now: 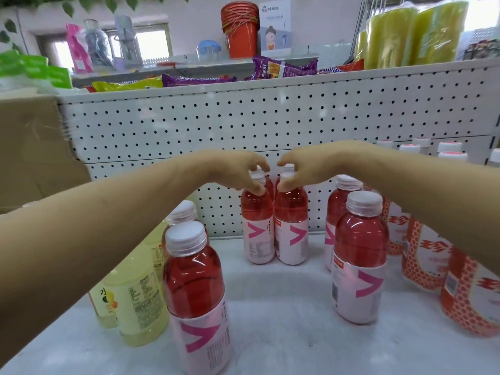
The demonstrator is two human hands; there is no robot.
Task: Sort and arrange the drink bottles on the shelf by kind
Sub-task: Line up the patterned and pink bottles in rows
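Two red drink bottles with pink V labels stand side by side at the back of the white shelf (270, 334). My left hand (238, 169) pinches the cap of the left one (257, 226). My right hand (305, 166) pinches the cap of the right one (291, 228). More of the same red bottles stand nearer: one at front left (197, 299), one behind it (181, 212), one at front right (358, 263) and one behind that (335, 212). Pale yellow drink bottles (138, 299) stand at the left, partly under my left arm.
Bottles with red-orange patterned labels (422, 255) crowd the right side, partly under my right arm. A white pegboard back panel (243, 123) closes the rear. A cardboard box (32, 147) sits at the left. Snack packets (281, 67) and an orange bucket stack (240, 31) lie above.
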